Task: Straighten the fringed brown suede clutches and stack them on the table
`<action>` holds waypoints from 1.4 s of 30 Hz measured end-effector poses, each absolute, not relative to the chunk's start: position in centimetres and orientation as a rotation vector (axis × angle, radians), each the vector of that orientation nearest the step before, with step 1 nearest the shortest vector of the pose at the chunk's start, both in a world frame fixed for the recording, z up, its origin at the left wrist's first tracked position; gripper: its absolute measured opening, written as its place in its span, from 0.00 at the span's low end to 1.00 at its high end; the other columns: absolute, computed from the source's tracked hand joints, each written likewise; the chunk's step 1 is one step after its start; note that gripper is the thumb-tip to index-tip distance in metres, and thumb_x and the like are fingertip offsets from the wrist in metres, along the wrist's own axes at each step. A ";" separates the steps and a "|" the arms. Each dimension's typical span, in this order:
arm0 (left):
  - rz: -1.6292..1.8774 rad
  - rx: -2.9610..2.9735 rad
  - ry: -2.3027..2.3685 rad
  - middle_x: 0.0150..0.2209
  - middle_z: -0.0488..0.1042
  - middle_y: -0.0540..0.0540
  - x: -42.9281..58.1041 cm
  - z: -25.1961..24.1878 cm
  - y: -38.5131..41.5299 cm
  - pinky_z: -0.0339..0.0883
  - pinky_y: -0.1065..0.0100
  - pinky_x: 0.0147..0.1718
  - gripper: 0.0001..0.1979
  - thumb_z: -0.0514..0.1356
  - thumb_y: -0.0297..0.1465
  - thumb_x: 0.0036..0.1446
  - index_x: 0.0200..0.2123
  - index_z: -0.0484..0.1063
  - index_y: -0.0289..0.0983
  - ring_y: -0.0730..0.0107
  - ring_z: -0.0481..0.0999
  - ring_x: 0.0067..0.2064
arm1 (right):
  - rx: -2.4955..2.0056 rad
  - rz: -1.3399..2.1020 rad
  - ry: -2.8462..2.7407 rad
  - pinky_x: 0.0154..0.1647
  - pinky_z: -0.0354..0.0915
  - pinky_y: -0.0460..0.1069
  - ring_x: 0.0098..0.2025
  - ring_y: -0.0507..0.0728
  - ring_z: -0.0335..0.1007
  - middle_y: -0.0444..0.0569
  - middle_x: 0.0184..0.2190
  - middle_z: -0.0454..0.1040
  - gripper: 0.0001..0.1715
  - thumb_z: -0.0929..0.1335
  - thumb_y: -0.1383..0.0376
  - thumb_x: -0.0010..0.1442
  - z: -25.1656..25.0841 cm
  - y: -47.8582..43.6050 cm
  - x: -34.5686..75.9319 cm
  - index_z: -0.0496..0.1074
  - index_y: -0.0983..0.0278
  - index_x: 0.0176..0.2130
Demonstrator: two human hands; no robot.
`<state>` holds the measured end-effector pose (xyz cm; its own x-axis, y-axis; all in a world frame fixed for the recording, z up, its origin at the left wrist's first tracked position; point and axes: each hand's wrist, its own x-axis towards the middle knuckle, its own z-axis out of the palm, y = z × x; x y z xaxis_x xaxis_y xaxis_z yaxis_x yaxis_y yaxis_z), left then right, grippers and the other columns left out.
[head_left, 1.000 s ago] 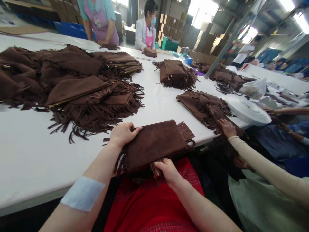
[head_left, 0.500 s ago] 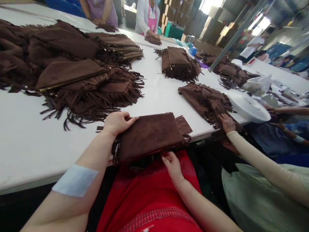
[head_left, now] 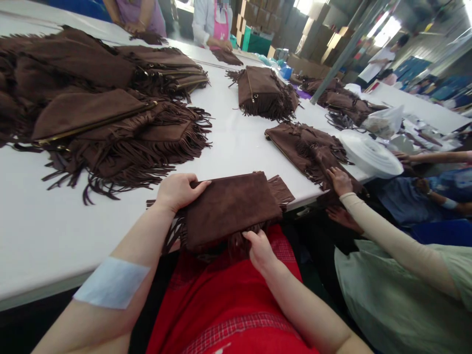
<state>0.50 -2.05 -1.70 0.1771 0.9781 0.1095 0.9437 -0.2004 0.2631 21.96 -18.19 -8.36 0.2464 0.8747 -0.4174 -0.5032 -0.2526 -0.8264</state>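
Bag [head_left: 226,211] lies across the table's [head_left: 40,236] near edge, its near side over the red apron [head_left: 228,305]. Around the bag: big fringed pile [head_left: 118,123] beyond it to the left, loose strands reaching near the left wrist. Stack [head_left: 258,86] farther beyond. Second bag [head_left: 289,145] to its right and beyond, co-worker's hand [head_left: 339,181] on it; white roll [head_left: 370,155] past that.

Left hand [head_left: 179,191]: arm stretched forward, thumb laid over the bag's far left corner, gripping it. Right hand [head_left: 260,248]: low at the bag's near edge, right of middle, thumb and fingertips pinching fringe [head_left: 236,243]. Bag's body sits between both grips, fringe sticking out past its right end.
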 end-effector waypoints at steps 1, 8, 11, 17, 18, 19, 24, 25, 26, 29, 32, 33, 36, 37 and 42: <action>0.372 2.288 1.914 0.32 0.79 0.42 0.4 -1.7 -2.0 0.60 0.62 0.31 0.32 0.47 0.62 0.55 0.29 0.76 0.43 0.52 0.77 0.39 | -1.269 1.404 -0.448 0.27 0.65 0.48 0.25 0.54 0.68 0.44 0.24 0.77 0.09 0.70 0.66 0.39 -8.9 -18.5 21.7 0.74 0.63 0.27; 0.381 2.207 2.036 0.33 0.78 0.41 -0.5 -1.0 -2.3 0.64 0.59 0.38 0.32 0.50 0.62 0.53 0.30 0.77 0.41 0.50 0.76 0.40 | -1.494 1.823 -1.085 0.21 0.54 0.45 0.17 0.49 0.57 0.39 0.12 0.66 0.11 0.64 0.65 0.43 -12.6 -22.9 22.9 0.75 0.63 0.24; 0.431 2.125 2.088 0.36 0.77 0.42 -1.2 -1.0 -2.1 0.63 0.57 0.44 0.31 0.52 0.62 0.52 0.35 0.77 0.41 0.51 0.74 0.44 | -1.599 1.537 -0.898 0.28 0.61 0.46 0.23 0.50 0.64 0.40 0.21 0.73 0.09 0.68 0.64 0.41 -12.3 -22.2 25.2 0.74 0.62 0.29; 0.469 2.079 2.048 0.39 0.77 0.43 -1.5 -1.8 -1.6 0.62 0.57 0.47 0.28 0.56 0.59 0.52 0.37 0.76 0.42 0.53 0.73 0.46 | -1.340 1.028 -0.591 0.45 0.65 0.49 0.39 0.53 0.71 0.42 0.36 0.75 0.16 0.72 0.60 0.48 -9.0 -17.2 28.2 0.68 0.60 0.38; 0.472 2.087 2.037 0.39 0.77 0.43 -1.5 -1.9 -1.6 0.63 0.57 0.47 0.27 0.56 0.59 0.52 0.36 0.76 0.42 0.53 0.73 0.46 | -1.312 1.093 -0.564 0.43 0.66 0.49 0.38 0.53 0.72 0.42 0.35 0.75 0.15 0.72 0.60 0.49 -8.5 -16.7 28.1 0.68 0.60 0.36; 0.473 2.093 2.027 0.38 0.77 0.43 -1.4 -2.0 -1.5 0.63 0.57 0.46 0.27 0.56 0.59 0.53 0.36 0.76 0.42 0.53 0.73 0.45 | -1.295 1.168 -0.521 0.41 0.67 0.49 0.35 0.53 0.72 0.42 0.33 0.75 0.15 0.73 0.60 0.48 -8.2 -16.4 27.8 0.67 0.60 0.35; 0.477 2.090 2.003 0.38 0.76 0.43 -1.4 -2.0 -1.4 0.62 0.58 0.46 0.28 0.55 0.58 0.54 0.36 0.76 0.40 0.56 0.72 0.43 | -1.249 1.456 -0.450 0.33 0.68 0.48 0.31 0.54 0.73 0.44 0.31 0.78 0.11 0.71 0.60 0.48 -7.7 -16.2 26.1 0.71 0.61 0.32; 0.479 2.092 2.002 0.39 0.76 0.43 -1.5 -2.0 -1.5 0.62 0.59 0.47 0.28 0.55 0.58 0.54 0.37 0.76 0.40 0.57 0.71 0.43 | -1.231 1.510 -0.487 0.35 0.69 0.49 0.33 0.55 0.74 0.45 0.31 0.79 0.11 0.70 0.59 0.48 -7.6 -16.3 26.0 0.73 0.62 0.33; 0.477 2.098 1.995 0.39 0.76 0.44 -1.5 -1.9 -1.5 0.62 0.59 0.47 0.28 0.55 0.58 0.54 0.38 0.76 0.39 0.59 0.71 0.44 | -1.214 1.570 -0.535 0.39 0.70 0.51 0.36 0.57 0.76 0.46 0.31 0.79 0.12 0.70 0.58 0.49 -7.4 -16.4 26.0 0.74 0.63 0.34; 0.453 2.102 1.980 0.41 0.76 0.43 -1.5 -1.8 -1.6 0.60 0.60 0.50 0.29 0.55 0.57 0.55 0.39 0.76 0.36 0.61 0.69 0.44 | -1.217 1.646 -0.688 0.44 0.71 0.54 0.36 0.59 0.77 0.48 0.26 0.78 0.15 0.70 0.55 0.51 -6.9 -16.6 26.1 0.75 0.65 0.31; 0.441 2.083 1.966 0.42 0.75 0.43 -1.4 -1.7 -1.7 0.59 0.60 0.53 0.31 0.54 0.56 0.57 0.41 0.76 0.33 0.61 0.69 0.46 | -1.300 1.574 -0.799 0.38 0.70 0.52 0.28 0.57 0.74 0.45 0.17 0.72 0.15 0.71 0.55 0.51 -6.9 -16.8 26.2 0.72 0.65 0.24; 0.446 2.078 1.958 0.42 0.75 0.43 -1.4 -1.7 -1.8 0.58 0.60 0.54 0.32 0.54 0.56 0.57 0.42 0.75 0.31 0.60 0.69 0.47 | -1.326 1.569 -0.831 0.35 0.69 0.51 0.25 0.56 0.73 0.44 0.15 0.70 0.15 0.70 0.55 0.52 -7.0 -17.0 26.2 0.71 0.65 0.24; 0.464 2.064 1.947 0.43 0.74 0.44 -1.4 -1.8 -1.9 0.56 0.60 0.55 0.32 0.54 0.54 0.59 0.44 0.74 0.28 0.60 0.69 0.49 | -1.381 1.611 -0.881 0.31 0.68 0.49 0.24 0.55 0.71 0.44 0.14 0.70 0.15 0.68 0.56 0.52 -7.6 -17.4 26.0 0.73 0.65 0.26; 0.463 2.059 1.949 0.43 0.74 0.44 -1.4 -1.8 -1.9 0.56 0.60 0.55 0.32 0.54 0.54 0.59 0.44 0.74 0.28 0.60 0.69 0.49 | -1.392 1.619 -0.878 0.32 0.68 0.49 0.24 0.55 0.71 0.44 0.14 0.70 0.15 0.68 0.55 0.52 -7.8 -17.5 26.0 0.73 0.65 0.26; 0.432 2.082 1.969 0.41 0.76 0.44 -1.4 -1.6 -2.0 0.61 0.62 0.49 0.29 0.54 0.55 0.58 0.41 0.75 0.35 0.63 0.69 0.43 | -1.471 1.617 -1.052 0.36 0.67 0.50 0.25 0.55 0.71 0.44 0.16 0.73 0.17 0.66 0.54 0.54 -8.2 -18.2 26.4 0.74 0.64 0.26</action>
<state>-1.42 -1.97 -1.58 0.0470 0.9978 0.0470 0.9260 -0.0612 0.3726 26.44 -18.24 -8.18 -0.1094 0.8987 -0.4247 0.0239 -0.4247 -0.9050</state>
